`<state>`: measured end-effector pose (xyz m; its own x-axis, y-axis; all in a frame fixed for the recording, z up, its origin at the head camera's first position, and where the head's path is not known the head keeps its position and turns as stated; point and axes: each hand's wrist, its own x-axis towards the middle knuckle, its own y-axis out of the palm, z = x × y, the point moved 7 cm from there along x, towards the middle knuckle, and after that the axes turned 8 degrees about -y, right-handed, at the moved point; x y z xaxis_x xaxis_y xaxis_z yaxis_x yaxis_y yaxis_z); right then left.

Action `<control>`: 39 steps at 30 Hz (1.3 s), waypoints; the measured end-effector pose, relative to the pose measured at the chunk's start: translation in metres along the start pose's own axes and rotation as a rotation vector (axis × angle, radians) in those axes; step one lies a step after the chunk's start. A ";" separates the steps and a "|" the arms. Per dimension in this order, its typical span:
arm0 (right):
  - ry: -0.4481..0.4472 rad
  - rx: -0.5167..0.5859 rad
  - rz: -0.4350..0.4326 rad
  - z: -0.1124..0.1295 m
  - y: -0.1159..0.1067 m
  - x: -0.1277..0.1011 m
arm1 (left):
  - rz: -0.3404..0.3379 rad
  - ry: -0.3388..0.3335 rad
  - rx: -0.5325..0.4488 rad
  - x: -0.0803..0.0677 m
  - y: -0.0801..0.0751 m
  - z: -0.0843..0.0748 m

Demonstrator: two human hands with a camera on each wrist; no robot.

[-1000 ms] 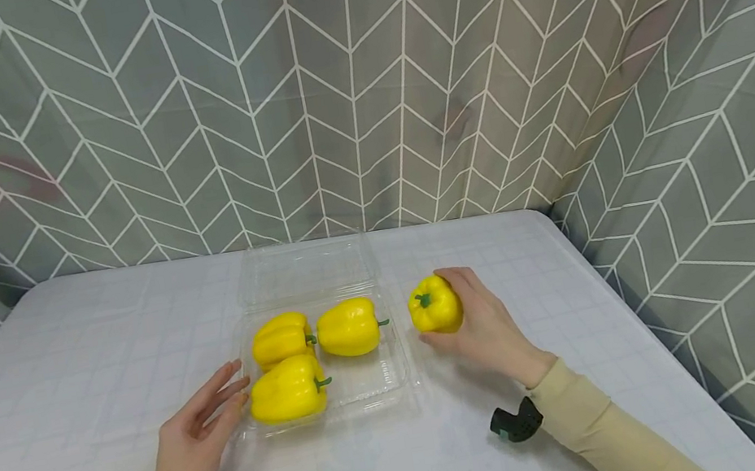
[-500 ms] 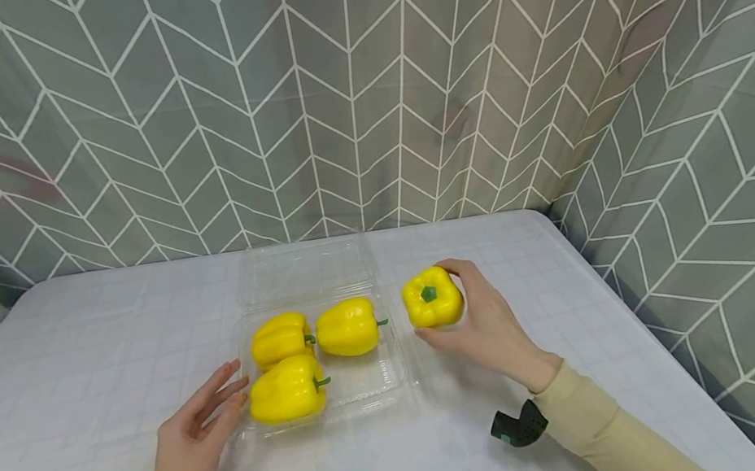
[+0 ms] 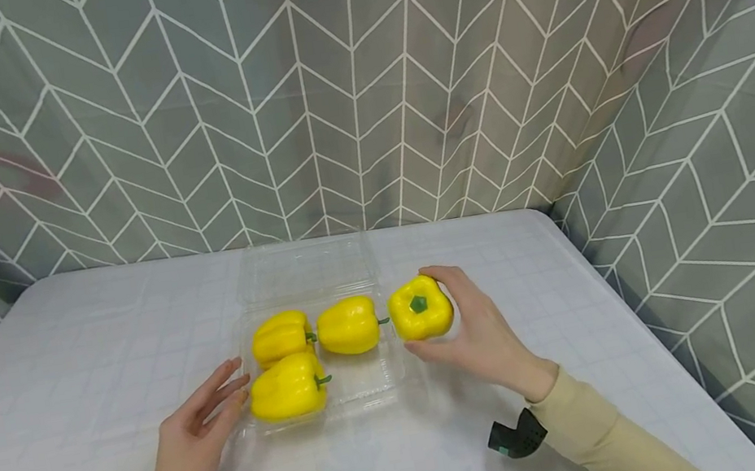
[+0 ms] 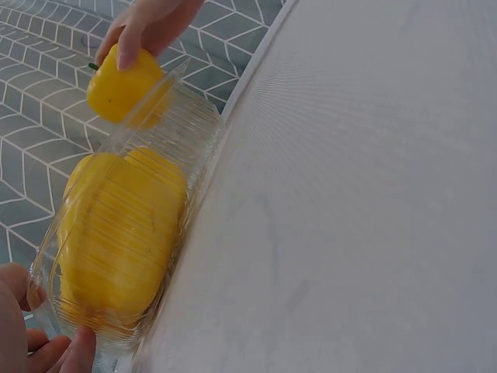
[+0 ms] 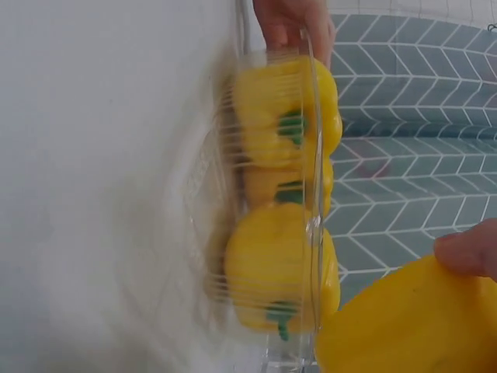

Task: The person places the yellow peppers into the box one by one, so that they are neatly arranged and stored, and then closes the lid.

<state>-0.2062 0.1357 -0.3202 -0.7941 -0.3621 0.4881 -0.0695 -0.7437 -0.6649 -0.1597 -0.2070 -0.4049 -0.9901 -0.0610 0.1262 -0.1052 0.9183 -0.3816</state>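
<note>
My right hand (image 3: 489, 341) grips a yellow bell pepper (image 3: 420, 308) between thumb and fingers, its green stem turned toward the head camera. This pepper is at the right rim of a clear plastic clamshell container (image 3: 375, 384), and in the left wrist view it appears above the wall. Three more yellow peppers lie inside: one at the back left (image 3: 280, 339), one at the front left (image 3: 288, 388), one at the back right (image 3: 348, 327). Fairly straight fingers of my left hand (image 3: 190, 438) touch the container's left side.
The container's clear lid (image 3: 305, 270) lies folded back behind it on the white-covered table (image 3: 104, 336). A black curved device (image 3: 518, 434) sits by the right sleeve (image 3: 593, 424). A grey patterned curtain (image 3: 326, 95) stands behind the table.
My right hand has moved left toward the container with its pepper, turning the stem toward the head camera. My left hand and the three peppers inside have stayed put.
</note>
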 end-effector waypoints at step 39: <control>-0.025 0.238 0.190 0.022 0.060 -0.009 | -0.012 0.026 -0.012 -0.001 -0.001 -0.003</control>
<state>-0.1896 0.0816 -0.3524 -0.7641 -0.5187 0.3836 0.2246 -0.7713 -0.5956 -0.1586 -0.2062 -0.4016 -0.9860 -0.0621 0.1549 -0.1160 0.9223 -0.3686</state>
